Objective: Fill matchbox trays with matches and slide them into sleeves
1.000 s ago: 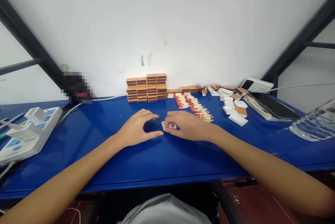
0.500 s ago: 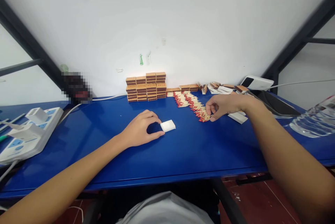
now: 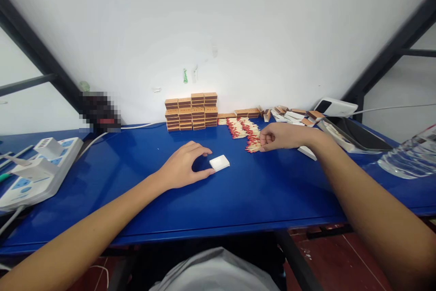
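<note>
My left hand [image 3: 188, 167] rests on the blue table, thumb and index finger spread apart. Its thumb touches the near left corner of a small white matchbox tray [image 3: 220, 163], while the index finger stands off it. What the tray holds, if anything, is too pale to make out. My right hand [image 3: 274, 136] is at the right side of a pile of red-tipped matches [image 3: 252, 139], fingers curled and thumb and index pinched on match ends. How many it grips is hidden. More matches [image 3: 236, 128] lie just left of that pile.
Stacked matchboxes [image 3: 191, 116] stand against the wall. Loose matchbox sleeves and trays [image 3: 294, 116] lie at the back right, beside a white power bank [image 3: 335, 107] and a dark phone [image 3: 357, 134]. A clear plastic bottle [image 3: 407, 159] lies far right; a power strip [image 3: 51, 173] sits left.
My right hand has moved slightly left, and the near end of the match pile has shifted left with it. My left index finger has lifted away from the tray.
</note>
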`<state>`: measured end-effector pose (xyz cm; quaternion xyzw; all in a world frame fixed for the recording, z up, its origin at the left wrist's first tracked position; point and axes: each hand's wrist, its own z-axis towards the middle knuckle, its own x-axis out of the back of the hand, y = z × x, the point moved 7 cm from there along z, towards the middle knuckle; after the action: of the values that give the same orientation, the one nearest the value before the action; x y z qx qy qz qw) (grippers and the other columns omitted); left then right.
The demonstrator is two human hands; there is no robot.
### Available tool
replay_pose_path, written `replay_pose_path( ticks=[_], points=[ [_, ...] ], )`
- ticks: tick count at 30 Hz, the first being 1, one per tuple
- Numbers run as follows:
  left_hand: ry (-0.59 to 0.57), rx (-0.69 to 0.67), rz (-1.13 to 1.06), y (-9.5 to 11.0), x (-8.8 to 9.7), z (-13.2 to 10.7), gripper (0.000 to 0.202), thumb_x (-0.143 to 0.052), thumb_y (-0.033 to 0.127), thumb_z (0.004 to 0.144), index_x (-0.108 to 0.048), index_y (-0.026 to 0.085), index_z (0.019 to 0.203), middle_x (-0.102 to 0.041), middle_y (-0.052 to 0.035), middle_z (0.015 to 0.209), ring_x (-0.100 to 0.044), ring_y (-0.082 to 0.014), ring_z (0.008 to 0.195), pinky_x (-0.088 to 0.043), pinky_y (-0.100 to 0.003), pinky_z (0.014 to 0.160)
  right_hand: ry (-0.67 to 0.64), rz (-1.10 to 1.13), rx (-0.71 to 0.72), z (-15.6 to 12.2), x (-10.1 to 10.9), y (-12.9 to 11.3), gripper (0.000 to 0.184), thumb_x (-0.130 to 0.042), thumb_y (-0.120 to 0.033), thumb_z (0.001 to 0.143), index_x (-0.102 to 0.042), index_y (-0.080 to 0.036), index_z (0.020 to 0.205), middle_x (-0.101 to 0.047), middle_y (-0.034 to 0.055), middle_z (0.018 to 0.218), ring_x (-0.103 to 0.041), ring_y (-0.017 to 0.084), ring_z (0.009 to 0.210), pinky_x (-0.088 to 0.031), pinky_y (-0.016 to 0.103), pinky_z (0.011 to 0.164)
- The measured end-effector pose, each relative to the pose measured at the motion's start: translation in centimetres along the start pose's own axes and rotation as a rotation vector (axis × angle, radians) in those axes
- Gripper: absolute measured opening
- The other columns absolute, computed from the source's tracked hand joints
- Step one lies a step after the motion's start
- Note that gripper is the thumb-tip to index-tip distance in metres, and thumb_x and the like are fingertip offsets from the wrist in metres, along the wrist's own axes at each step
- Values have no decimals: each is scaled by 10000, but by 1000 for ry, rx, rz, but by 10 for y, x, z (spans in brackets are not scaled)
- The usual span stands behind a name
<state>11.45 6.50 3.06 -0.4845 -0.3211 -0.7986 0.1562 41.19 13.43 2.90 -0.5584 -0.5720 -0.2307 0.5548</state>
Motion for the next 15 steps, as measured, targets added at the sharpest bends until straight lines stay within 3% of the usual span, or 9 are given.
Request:
replay_pose_path(
  ticks=[4, 8, 15],
  points=[
    [-4, -10, -4, 2, -2, 0, 449, -767, 505, 960, -704, 222, 1302, -751, -102, 1200, -681, -303, 1134, -576, -489, 994, 64, -2, 38, -2, 2, -12, 453, -822, -626, 705, -678, -221, 849, -630, 21, 773, -554, 189, 700, -369, 317, 637],
    [-10, -16, -2, 2, -5, 0, 450, -768, 508, 965, -703, 220, 1304, -750, -107, 1232, -682, -305, 1150, -569, -500, 1021, 41, 35, 128, -1, -1, -25, 409, -766, -614, 780, -700, -217, 854, -595, 19, 758, -521, 180, 689, -361, 313, 636],
    [17, -35, 22, 5, -11, 3, 413, -762, 520, 972, -731, 218, 1252, -747, -106, 1213, -687, -300, 1129, -566, -496, 1012, 58, 47, 123, -1, -2, -29, 385, -757, -592, 793, -714, -214, 850, -599, 16, 745, -506, 169, 670, -355, 305, 626]
  ],
)
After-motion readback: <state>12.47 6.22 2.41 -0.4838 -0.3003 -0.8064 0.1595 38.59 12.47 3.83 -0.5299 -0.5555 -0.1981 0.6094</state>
